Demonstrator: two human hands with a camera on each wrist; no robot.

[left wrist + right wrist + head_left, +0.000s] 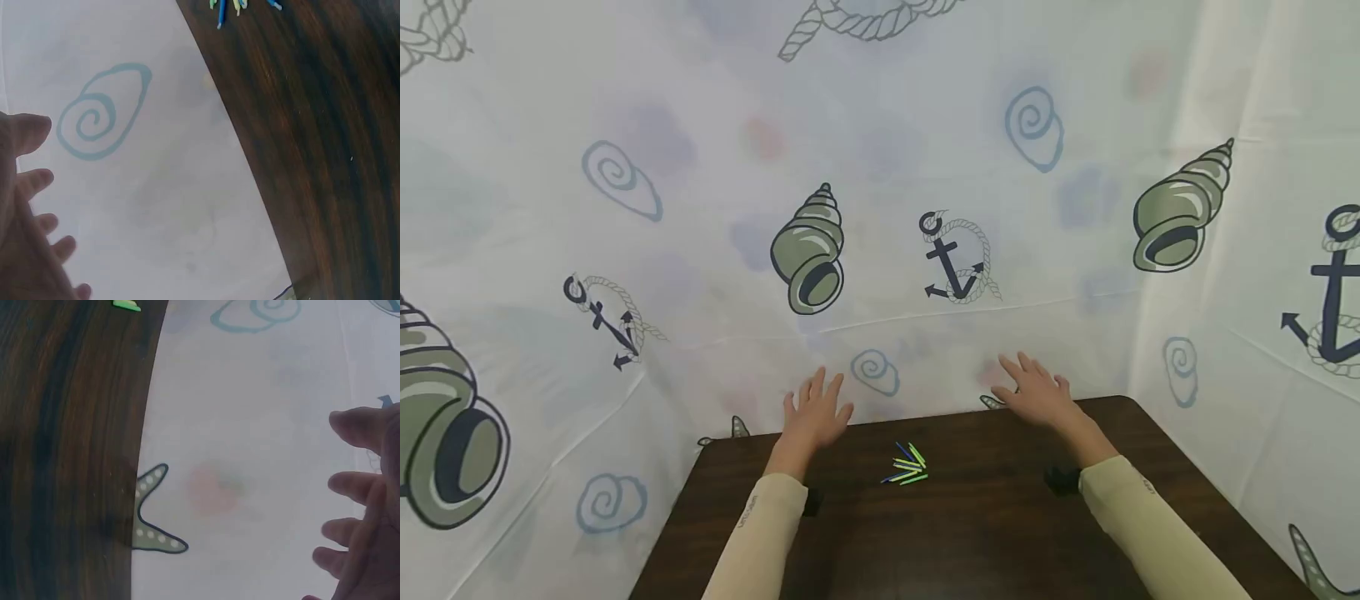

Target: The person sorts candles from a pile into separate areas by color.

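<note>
Several thin blue, green and yellow sticks, like small candles, lie in a fanned group on the dark wooden table. My left hand is raised to the left of them near the table's far edge, fingers spread, holding nothing. To the right of the sticks hovers my right hand, also with spread fingers and nothing in it. The left wrist view catches the pale-tipped end of a blue stick at its top. A green stick shows at the top of the right wrist view.
A white cloth printed with shells, anchors and rope hangs behind the table and along both sides. The table's far edge runs just beneath the hands. Each wrist wears a dark device, and light sleeves cover the forearms.
</note>
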